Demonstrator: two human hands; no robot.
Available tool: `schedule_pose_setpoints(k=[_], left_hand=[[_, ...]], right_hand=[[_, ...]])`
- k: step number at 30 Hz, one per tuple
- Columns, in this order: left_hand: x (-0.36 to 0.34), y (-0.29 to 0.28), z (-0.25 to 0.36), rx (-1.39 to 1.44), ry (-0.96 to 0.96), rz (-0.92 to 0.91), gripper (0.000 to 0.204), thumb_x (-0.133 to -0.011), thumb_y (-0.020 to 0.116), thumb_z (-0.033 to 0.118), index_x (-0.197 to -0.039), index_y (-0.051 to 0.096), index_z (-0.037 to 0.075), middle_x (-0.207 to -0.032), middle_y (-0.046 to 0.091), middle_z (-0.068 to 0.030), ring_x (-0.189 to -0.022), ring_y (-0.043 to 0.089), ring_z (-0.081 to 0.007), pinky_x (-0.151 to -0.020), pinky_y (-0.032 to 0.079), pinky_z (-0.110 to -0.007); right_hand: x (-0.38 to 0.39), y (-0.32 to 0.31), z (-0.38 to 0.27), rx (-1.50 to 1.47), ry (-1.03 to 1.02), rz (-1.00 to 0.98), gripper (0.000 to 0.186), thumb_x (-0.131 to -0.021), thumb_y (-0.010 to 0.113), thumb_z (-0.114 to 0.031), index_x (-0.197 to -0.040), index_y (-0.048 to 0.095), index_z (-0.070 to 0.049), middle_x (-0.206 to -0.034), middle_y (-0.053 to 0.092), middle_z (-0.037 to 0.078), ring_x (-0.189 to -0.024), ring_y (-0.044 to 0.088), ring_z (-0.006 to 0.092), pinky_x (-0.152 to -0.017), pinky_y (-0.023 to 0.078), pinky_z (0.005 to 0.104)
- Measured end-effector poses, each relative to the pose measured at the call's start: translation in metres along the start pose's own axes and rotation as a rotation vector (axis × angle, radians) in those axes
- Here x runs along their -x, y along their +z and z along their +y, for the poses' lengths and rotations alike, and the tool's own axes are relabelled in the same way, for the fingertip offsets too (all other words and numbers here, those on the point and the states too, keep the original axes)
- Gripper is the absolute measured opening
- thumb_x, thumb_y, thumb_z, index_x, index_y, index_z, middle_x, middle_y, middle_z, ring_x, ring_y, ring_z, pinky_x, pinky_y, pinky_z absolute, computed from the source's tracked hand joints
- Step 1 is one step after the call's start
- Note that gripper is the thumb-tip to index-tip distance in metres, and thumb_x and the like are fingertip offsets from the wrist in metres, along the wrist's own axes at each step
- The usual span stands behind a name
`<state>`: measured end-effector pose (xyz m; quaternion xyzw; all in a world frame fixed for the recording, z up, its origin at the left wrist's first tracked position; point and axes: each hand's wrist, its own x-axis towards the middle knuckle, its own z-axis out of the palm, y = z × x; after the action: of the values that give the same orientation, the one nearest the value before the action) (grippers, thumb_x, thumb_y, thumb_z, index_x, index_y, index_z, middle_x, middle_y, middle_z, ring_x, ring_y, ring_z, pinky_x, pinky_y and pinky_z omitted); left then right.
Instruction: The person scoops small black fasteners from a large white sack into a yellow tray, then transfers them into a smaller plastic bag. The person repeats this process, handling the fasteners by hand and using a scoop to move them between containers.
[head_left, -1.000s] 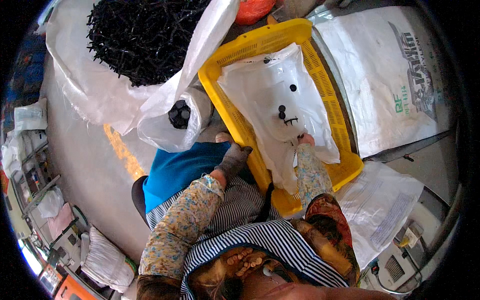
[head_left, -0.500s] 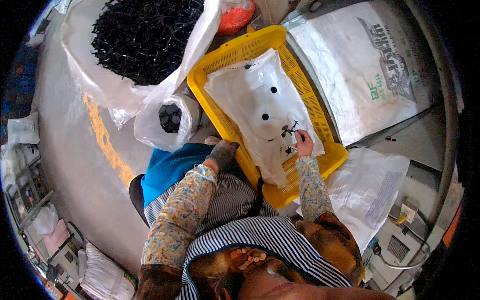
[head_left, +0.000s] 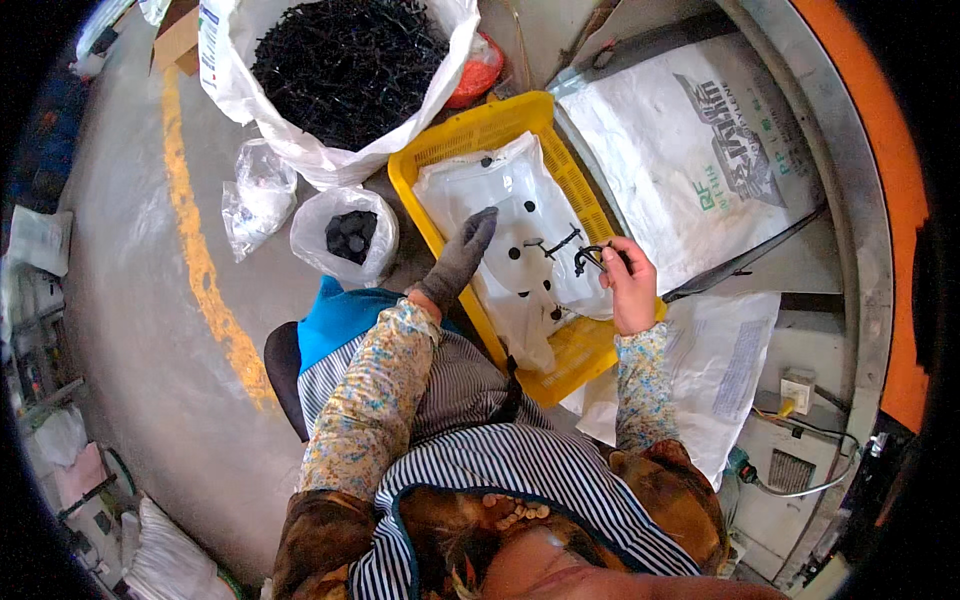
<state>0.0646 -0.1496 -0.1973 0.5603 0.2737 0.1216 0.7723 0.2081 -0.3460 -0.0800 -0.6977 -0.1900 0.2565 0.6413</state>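
Observation:
In my bare right hand point(head_left: 630, 285) a thin, branched black plastic piece point(head_left: 588, 258) is pinched between thumb and fingers, over the right side of a yellow basket point(head_left: 580, 352). Another slim black branched piece point(head_left: 562, 243) shows just left of it; whether the two are joined I cannot tell. My left hand point(head_left: 460, 258), in a dark grey glove, reaches over the basket's left rim with its fingers stretched out and nothing in them. White plastic sheeting point(head_left: 500, 185) lines the basket, and several small round black pieces point(head_left: 514, 254) lie scattered on it.
Beyond the basket stands a large white sack point(head_left: 300, 150) full of black branched pieces. A smaller bag point(head_left: 380, 245) of black pieces stands left of the basket, beside a clear plastic bag point(head_left: 258, 195). A white woven sack point(head_left: 680, 150) lies at the right.
My left hand has moved from the basket's near left rim forward over the lining. My right hand has lifted slightly up and right with the black piece. The view has shifted.

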Motion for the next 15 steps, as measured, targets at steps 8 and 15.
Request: schedule_pose_setpoints(k=[8,15], left_hand=[[0.037,0.033,0.057,0.793,-0.267,-0.579,0.074,-0.089,0.031,0.071,-0.141,0.040,0.019,-0.132,0.051,-0.0062,-0.114,0.055,-0.0287,-0.095,0.047,-0.047],[0.073,0.023,0.063,0.862,-0.096,-0.610,0.078,-0.090,0.030,0.069,-0.139,0.039,0.009,-0.132,0.051,-0.0115,-0.118,0.054,-0.0325,-0.100,0.044,-0.049]], right_hand=[[0.017,0.055,-0.069,0.218,-0.209,-0.308,0.011,-0.088,0.061,-0.007,-0.096,0.063,-0.001,-0.083,0.056,0.001,-0.063,0.050,0.0081,-0.058,0.041,0.0226],[0.036,0.096,-0.084,0.601,-0.514,-0.279,0.014,-0.080,0.067,-0.007,-0.094,0.063,-0.002,-0.084,0.058,0.008,-0.076,0.059,0.0202,-0.070,0.046,0.0288]])
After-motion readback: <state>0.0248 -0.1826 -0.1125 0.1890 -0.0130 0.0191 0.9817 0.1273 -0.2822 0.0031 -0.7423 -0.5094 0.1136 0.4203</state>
